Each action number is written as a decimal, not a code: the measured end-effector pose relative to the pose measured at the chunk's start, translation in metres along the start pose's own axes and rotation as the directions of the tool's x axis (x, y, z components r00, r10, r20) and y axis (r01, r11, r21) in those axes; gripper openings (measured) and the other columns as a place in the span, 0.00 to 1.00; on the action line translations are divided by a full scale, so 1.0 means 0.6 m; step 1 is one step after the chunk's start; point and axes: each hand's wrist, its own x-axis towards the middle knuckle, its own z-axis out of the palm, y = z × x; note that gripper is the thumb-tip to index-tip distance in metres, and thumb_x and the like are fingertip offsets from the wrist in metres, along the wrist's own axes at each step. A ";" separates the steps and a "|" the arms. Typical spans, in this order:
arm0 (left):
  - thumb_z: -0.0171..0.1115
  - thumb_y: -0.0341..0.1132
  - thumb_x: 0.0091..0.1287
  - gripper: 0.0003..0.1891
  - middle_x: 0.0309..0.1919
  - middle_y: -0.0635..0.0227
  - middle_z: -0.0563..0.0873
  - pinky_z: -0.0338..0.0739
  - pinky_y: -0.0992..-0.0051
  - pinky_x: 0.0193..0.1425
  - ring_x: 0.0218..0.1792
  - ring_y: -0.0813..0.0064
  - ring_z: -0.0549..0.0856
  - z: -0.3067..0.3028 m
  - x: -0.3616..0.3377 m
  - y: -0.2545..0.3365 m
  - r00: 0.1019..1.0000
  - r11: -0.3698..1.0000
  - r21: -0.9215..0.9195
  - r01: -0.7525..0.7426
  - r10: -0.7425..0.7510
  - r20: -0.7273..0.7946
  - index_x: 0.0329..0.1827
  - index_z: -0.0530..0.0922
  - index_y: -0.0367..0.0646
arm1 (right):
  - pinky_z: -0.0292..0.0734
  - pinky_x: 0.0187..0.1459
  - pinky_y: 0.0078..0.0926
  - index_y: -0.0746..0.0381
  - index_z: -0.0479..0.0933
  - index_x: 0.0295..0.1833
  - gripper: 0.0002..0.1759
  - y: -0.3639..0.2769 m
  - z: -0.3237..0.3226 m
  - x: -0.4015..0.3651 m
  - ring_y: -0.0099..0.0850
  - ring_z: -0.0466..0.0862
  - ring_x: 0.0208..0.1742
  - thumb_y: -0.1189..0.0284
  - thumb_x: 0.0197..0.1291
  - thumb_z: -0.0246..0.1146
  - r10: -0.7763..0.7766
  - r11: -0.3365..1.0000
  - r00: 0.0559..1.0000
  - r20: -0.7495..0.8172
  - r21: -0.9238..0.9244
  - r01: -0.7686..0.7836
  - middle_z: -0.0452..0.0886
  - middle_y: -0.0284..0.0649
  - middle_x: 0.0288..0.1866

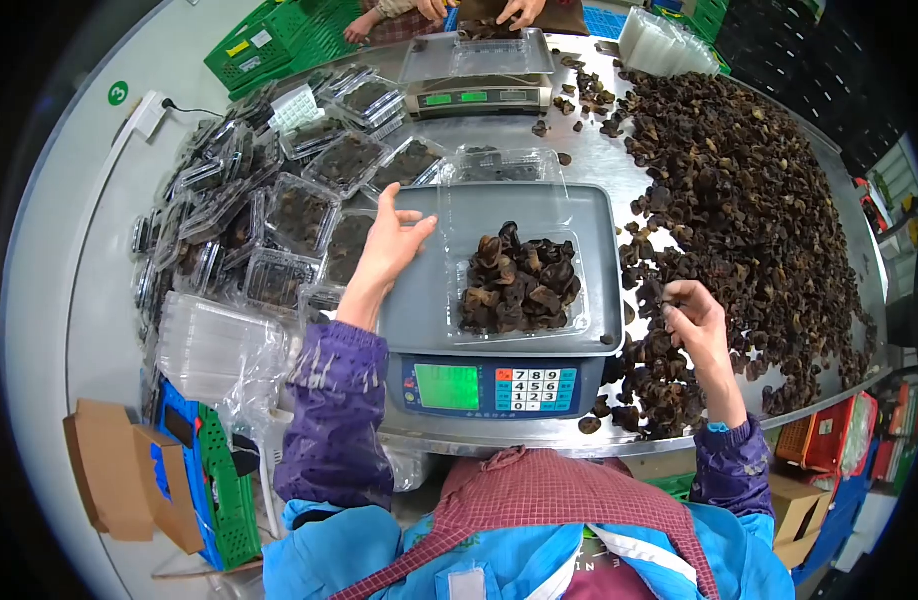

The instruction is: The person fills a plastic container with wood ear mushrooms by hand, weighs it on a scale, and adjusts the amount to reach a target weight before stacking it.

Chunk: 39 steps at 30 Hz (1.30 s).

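Dark, frilly wood ear mushrooms lie heaped in an open clear plastic box, which rests on the grey tray of a digital scale. My left hand is over the tray's left edge beside the box, its fingers apart and nothing in them. To the right of the scale, my right hand is above the near edge of a large loose mushroom pile. Its thumb and fingers are pinched together around what looks like a dark mushroom piece, partly hidden by the fingers.
Filled clear boxes are stacked left of the scale, above stacked empty boxes. Across the metal table stands a second scale, with another person's hands behind it. Green crates stand at the far left.
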 end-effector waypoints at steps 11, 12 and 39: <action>0.42 0.61 0.70 0.32 0.65 0.57 0.69 0.60 0.58 0.67 0.68 0.63 0.63 -0.005 -0.031 -0.008 0.940 0.896 -0.437 -0.076 0.210 0.268 0.62 0.73 0.44 | 0.69 0.17 0.13 0.69 0.70 0.57 0.24 -0.036 0.063 0.002 0.20 0.79 0.23 0.58 0.69 0.51 0.084 0.996 0.961 0.262 -0.036 -0.077 0.82 0.41 0.39; 0.43 0.62 0.69 0.32 0.67 0.58 0.66 0.58 0.56 0.68 0.69 0.62 0.62 -0.008 -0.056 -0.008 0.936 0.941 -0.322 -0.101 0.199 0.290 0.59 0.75 0.44 | 0.70 0.16 0.13 0.70 0.70 0.57 0.26 -0.038 0.065 0.004 0.21 0.80 0.23 0.56 0.70 0.49 0.128 0.992 0.946 0.297 -0.057 -0.116 0.82 0.43 0.40; 0.54 0.15 0.55 0.26 0.40 0.52 0.77 0.80 0.49 0.47 0.37 0.57 0.82 -0.307 0.049 -0.031 0.993 0.635 -0.767 -0.091 -0.005 -0.121 0.57 0.64 0.43 | 0.76 0.22 0.19 0.71 0.67 0.52 0.15 -0.045 0.087 -0.015 0.25 0.79 0.27 0.78 0.61 0.58 0.194 0.962 0.900 0.390 0.105 -0.253 0.79 0.49 0.40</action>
